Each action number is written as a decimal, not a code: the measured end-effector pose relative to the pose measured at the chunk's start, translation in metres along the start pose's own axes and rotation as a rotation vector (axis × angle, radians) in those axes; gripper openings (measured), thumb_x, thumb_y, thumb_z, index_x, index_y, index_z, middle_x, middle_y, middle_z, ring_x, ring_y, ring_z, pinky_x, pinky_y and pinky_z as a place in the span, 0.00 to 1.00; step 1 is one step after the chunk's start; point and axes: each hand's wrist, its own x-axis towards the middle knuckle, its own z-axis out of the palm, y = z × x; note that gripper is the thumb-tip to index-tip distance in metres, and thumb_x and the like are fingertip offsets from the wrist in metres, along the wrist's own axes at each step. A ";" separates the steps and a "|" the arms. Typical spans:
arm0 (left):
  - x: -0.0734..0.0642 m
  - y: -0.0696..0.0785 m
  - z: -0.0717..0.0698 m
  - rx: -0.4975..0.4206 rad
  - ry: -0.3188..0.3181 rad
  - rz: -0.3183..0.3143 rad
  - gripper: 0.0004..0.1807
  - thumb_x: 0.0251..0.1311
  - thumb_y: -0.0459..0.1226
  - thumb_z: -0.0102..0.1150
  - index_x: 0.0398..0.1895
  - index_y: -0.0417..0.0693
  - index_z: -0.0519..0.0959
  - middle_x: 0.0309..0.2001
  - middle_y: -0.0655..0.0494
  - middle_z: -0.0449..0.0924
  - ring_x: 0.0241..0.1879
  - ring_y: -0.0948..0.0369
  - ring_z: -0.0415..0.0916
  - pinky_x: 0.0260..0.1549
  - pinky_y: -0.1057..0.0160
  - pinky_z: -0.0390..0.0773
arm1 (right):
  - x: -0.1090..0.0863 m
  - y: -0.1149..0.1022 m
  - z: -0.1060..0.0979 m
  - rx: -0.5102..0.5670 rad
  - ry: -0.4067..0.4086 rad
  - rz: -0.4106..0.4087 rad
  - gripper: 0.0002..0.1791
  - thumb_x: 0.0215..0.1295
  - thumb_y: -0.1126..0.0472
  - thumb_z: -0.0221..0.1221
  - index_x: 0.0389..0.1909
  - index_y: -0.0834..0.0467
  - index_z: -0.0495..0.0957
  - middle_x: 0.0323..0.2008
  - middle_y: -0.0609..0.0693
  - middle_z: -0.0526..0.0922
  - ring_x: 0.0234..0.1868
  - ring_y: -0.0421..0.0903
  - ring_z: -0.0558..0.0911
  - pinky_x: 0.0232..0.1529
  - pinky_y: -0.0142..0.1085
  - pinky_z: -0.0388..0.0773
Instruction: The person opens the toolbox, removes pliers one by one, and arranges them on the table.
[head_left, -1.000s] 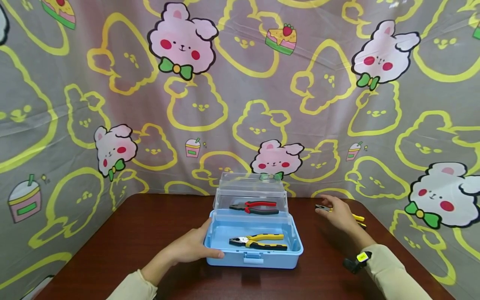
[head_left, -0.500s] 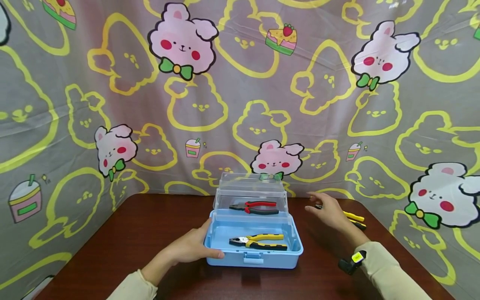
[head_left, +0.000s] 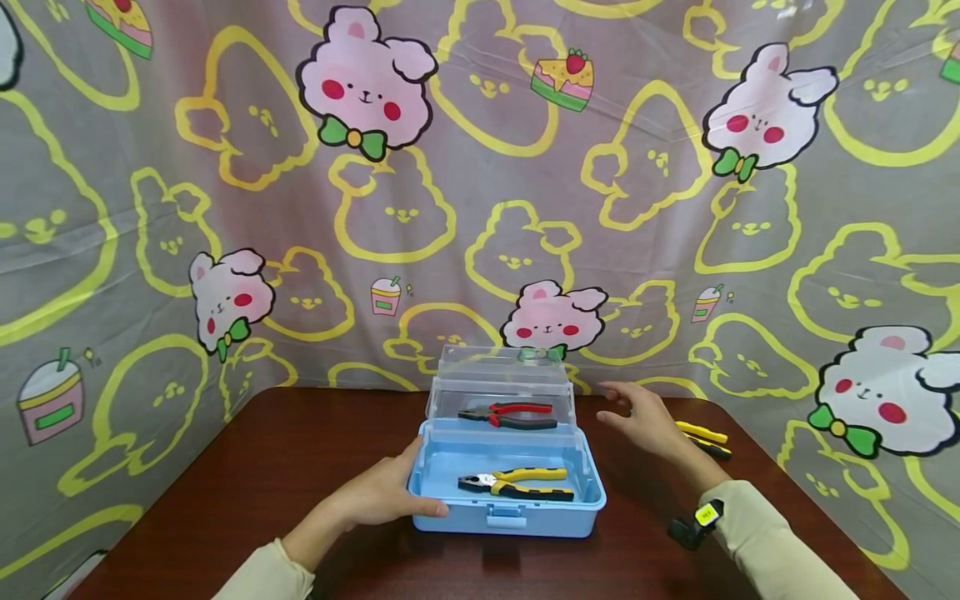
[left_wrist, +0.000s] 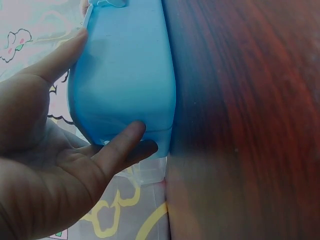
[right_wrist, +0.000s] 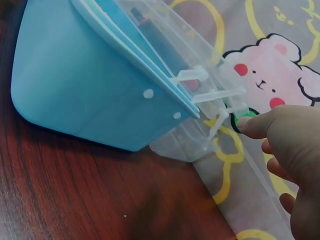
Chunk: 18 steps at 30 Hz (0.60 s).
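A light-blue toolbox (head_left: 555,522) stands with its clear lid (head_left: 480,364) raised. My left hand (head_left: 381,493) holds its left end, thumb on the front rim and fingers against the end wall (left_wrist: 125,85). Yellow-and-black pliers (head_left: 540,474) lie in the blue bottom. Red-and-black pliers (head_left: 525,407) rest in the clear upper tray. My right hand (head_left: 647,421) hovers just right of the lid and tray, fingers loosely spread and holding nothing. Behind it lies a second yellow-and-black pair of pliers (head_left: 701,431), its head hidden by the hand.
Underneath is a dark red-brown wooden table (head_left: 285,450). A patterned curtain (head_left: 480,183) hangs close behind its far edge and along both sides. White hinge links (right_wrist: 217,95) join the clear trays to the box's end.
My right hand has moved left, away from the pliers on the table and closer to the raised lid. The left hand, the toolbox and all the pliers have stayed still.
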 end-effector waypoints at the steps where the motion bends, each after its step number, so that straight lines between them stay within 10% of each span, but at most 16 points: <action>1: 0.000 0.000 0.000 0.002 0.000 0.001 0.70 0.52 0.58 0.78 0.83 0.38 0.41 0.73 0.34 0.63 0.62 0.45 0.71 0.59 0.33 0.69 | 0.000 -0.001 0.001 0.005 0.001 -0.010 0.28 0.62 0.63 0.73 0.62 0.66 0.79 0.48 0.60 0.83 0.49 0.59 0.80 0.51 0.57 0.78; 18: -0.001 0.000 0.001 -0.002 -0.007 -0.006 0.70 0.52 0.58 0.78 0.83 0.38 0.41 0.72 0.33 0.63 0.61 0.45 0.71 0.58 0.34 0.69 | 0.005 -0.020 0.005 0.021 -0.025 -0.024 0.27 0.62 0.62 0.73 0.61 0.66 0.79 0.48 0.58 0.82 0.50 0.58 0.80 0.53 0.57 0.77</action>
